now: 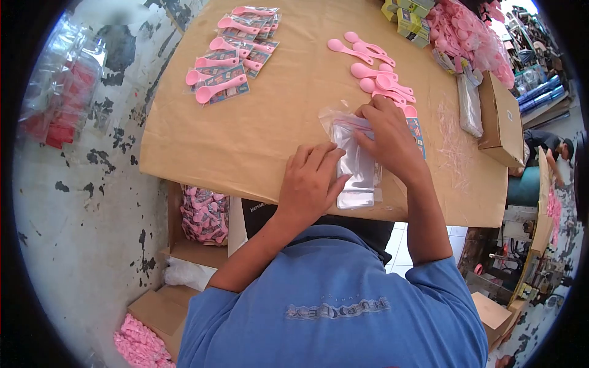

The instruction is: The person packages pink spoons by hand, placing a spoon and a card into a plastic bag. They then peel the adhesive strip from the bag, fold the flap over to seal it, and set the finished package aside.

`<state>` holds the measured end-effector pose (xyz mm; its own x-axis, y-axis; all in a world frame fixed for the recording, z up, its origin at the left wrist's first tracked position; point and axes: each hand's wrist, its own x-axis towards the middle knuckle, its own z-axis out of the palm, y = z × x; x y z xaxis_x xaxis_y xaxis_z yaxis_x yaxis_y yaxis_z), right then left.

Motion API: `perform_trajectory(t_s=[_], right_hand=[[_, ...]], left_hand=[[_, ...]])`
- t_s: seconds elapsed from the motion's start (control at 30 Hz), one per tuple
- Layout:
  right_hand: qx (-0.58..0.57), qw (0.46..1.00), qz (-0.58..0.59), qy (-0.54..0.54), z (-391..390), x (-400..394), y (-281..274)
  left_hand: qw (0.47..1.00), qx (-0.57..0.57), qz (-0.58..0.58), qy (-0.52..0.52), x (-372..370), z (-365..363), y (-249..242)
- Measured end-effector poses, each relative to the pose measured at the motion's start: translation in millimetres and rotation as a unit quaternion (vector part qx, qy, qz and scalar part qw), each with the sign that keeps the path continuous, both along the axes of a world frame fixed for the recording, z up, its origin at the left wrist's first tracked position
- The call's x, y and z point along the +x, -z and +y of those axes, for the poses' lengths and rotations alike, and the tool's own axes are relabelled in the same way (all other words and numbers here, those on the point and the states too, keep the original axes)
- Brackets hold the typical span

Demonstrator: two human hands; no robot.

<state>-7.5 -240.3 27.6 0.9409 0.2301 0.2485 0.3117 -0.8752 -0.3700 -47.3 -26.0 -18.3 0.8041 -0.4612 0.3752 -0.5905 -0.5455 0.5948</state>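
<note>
A stack of clear plastic bags [357, 178] with a pink strip near the top lies at the table's near side, in front of my body. My left hand [311, 178] rests along the stack's left edge, its fingers and thumb apart and touching the plastic. At the upper end, my right hand [392, 138] has its thumb and bent fingers closed on the top of a plastic bag. Beyond that hand lies a loose group of pink measuring spoons [383, 80]. A printed card [417, 136] is partly covered by my right hand.
Bagged pink spoons with cards [221, 89] lie in rows at the table's far left. At the right are a cardboard box [500, 116], a pack of clear bags [470, 107], yellow card stacks [412, 24] and a heap of pink spoons [469, 37]. A co-worker [546, 144] sits far right.
</note>
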Motion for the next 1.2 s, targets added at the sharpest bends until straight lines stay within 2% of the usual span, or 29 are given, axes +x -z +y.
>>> perform_trajectory(t_s=[0.3,0.4,0.6,0.7,0.8,1.0,1.07,1.1,1.2], right_hand=[[0.015,0.993,0.044,-0.105,8,19,-23],[-0.048,0.980,0.019,-0.195,8,39,-21],[-0.031,0.948,0.083,-0.304,11,70,-8],[-0.032,0.945,0.122,-0.301,13,75,-14],[-0.102,0.938,0.182,-0.278,20,75,-27],[0.064,0.948,0.206,-0.235,21,64,-21],[0.068,0.950,0.166,-0.256,14,67,-9],[0.070,0.950,0.146,-0.266,14,67,-9],[-0.044,0.957,0.131,-0.256,8,61,-29]], left_hand=[[0.997,-0.070,0.003,0.013,1,7,5],[0.998,-0.060,0.005,0.017,1,8,3],[0.999,-0.049,-0.006,0.007,-1,7,6],[0.999,-0.046,-0.008,0.003,0,5,6],[0.999,-0.051,-0.005,0.002,0,5,7],[0.998,-0.063,-0.007,0.005,1,5,9],[0.999,-0.050,-0.018,0.012,3,6,11],[0.995,-0.102,0.011,-0.006,1,5,15],[0.958,-0.264,0.098,-0.055,-3,3,21]])
